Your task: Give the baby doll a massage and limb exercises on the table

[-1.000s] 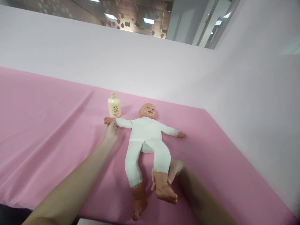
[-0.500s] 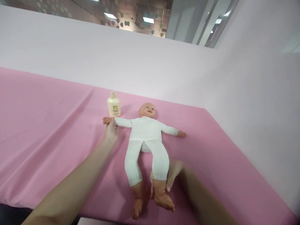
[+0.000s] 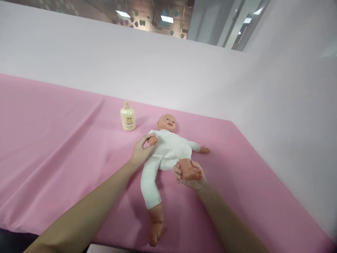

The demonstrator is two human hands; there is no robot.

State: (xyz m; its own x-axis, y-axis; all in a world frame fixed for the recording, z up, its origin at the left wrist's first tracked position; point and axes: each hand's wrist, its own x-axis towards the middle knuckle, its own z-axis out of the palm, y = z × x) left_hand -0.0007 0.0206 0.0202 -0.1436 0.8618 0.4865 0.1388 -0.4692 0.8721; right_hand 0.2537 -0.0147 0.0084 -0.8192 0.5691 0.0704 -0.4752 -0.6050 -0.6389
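Left grip (image 3: 140,152) closed around one arm (image 3: 153,140) of the doll (image 3: 168,143), right grip (image 3: 196,183) closed around its raised ankle (image 3: 185,165).

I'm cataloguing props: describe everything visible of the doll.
The doll lies face up on pink cloth, head toward the wall. Head, hands and feet look like shiny tan plastic, the rest white fabric. The person's left hand holds one arm, folded inward, near its end; their right hand holds a raised foot, that leg bent. The other arm and leg lie outstretched.
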